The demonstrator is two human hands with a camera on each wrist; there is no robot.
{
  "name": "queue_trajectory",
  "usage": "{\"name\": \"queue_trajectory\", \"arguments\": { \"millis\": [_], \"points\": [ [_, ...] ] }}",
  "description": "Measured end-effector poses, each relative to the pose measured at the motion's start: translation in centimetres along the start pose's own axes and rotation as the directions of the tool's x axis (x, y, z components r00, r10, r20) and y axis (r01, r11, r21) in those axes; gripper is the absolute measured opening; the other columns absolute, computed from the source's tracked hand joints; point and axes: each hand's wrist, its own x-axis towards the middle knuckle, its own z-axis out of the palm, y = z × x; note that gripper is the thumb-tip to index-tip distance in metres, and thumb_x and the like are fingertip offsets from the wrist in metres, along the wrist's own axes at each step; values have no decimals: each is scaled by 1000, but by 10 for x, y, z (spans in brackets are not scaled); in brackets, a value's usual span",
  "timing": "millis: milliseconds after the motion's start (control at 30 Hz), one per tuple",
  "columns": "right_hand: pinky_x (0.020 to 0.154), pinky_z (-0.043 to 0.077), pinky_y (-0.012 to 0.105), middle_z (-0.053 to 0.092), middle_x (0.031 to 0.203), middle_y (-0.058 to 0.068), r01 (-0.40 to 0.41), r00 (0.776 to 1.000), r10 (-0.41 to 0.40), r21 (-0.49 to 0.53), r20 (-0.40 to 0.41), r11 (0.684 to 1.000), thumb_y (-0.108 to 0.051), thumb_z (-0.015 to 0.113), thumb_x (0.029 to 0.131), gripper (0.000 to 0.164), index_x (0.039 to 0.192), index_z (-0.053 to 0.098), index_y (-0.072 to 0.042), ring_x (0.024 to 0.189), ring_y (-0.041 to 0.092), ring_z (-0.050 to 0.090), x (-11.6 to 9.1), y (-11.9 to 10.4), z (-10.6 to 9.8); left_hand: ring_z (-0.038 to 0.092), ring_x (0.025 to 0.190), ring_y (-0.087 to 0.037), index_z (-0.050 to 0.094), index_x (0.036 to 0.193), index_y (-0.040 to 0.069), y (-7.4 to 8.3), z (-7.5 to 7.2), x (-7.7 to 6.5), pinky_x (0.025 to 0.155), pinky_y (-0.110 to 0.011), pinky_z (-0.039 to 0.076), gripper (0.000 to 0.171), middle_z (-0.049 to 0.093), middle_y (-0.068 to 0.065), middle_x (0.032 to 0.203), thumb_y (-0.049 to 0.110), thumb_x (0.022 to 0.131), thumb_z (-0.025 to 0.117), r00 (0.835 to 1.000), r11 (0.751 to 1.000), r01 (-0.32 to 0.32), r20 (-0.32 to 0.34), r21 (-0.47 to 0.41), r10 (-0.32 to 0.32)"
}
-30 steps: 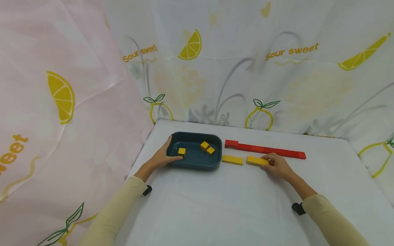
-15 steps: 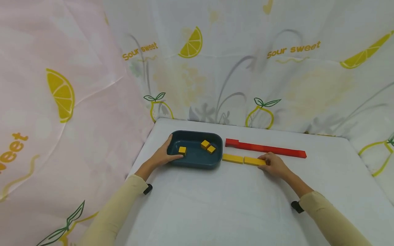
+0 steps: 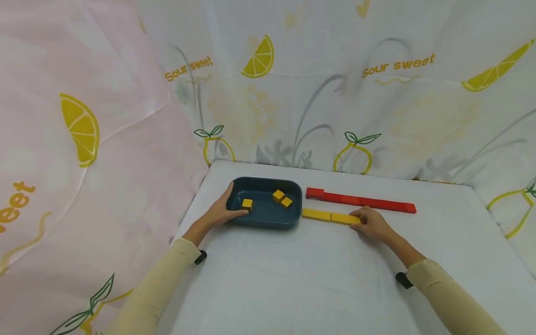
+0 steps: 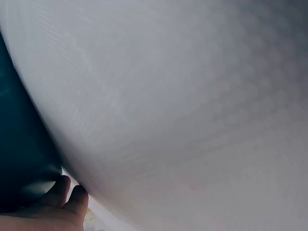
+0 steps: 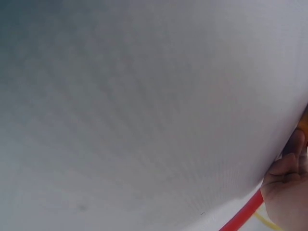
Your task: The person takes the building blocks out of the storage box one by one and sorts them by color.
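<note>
My left hand [image 3: 217, 211] grips the left end of a dark blue tray [image 3: 265, 215], its thumb over the near left rim. In the left wrist view the fingers [image 4: 60, 192] lie along the tray's side [image 4: 21, 130]. Inside the tray are a yellow cube [image 3: 247, 204] near the thumb and two more yellow cubes [image 3: 278, 196] side by side. My right hand [image 3: 374, 225] pinches the right end of a long yellow block [image 3: 344, 218]. That block lies end to end with another long yellow block [image 3: 316, 214], right of the tray.
Behind the yellow blocks runs a row of red blocks [image 3: 366, 202], with a taller red block [image 3: 315, 193] at its left end. Everything stands on a white-covered table [image 3: 301, 279]. A lemon-printed curtain [image 3: 301, 102] hangs behind it and to the left.
The right hand has slid its yellow block left, closing the gap to the other yellow block. The left hand and tray have stayed in place.
</note>
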Motion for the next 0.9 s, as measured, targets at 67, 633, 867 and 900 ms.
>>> {"name": "queue_trajectory", "arguments": {
  "millis": [67, 633, 867, 900],
  "points": [
    [70, 46, 24, 59, 101, 10, 3, 1000, -3, 1, -3, 1000, -16, 76, 86, 38, 121, 68, -3, 85, 21, 50, 0, -1, 0, 10, 153, -35, -8, 159, 29, 0, -1, 0, 120, -60, 19, 125, 1, -7, 168, 64, 74, 77, 1000, 1000, 0, 2, 4, 0],
    [70, 47, 24, 57, 101, 10, -25, 1000, 25, 11, 17, 1000, -17, 76, 87, 40, 123, 67, -3, 86, 21, 50, 1, -4, 1, 9, 154, -34, -7, 159, 30, 0, -1, 1, 120, -60, 19, 125, 1, -6, 168, 65, 73, 77, 1000, 1000, 16, 9, -5, -16],
    [69, 46, 22, 58, 102, 11, -21, 1000, 21, 12, 9, 1000, -17, 76, 87, 39, 122, 67, -3, 84, 21, 50, 0, -5, 2, 11, 154, -34, -7, 160, 28, -1, 0, 2, 120, -60, 19, 124, 2, -7, 168, 63, 74, 77, 1000, 1000, -1, 3, 0, 1],
    [68, 46, 22, 58, 102, 12, -17, 1000, 17, 9, 9, 1000, -17, 76, 87, 39, 122, 67, -3, 84, 21, 50, 0, -4, 2, 11, 154, -34, -7, 160, 28, -1, 0, 2, 120, -59, 19, 124, 2, -7, 168, 63, 75, 77, 1000, 1000, -2, 2, 2, 2]
  ]
}}
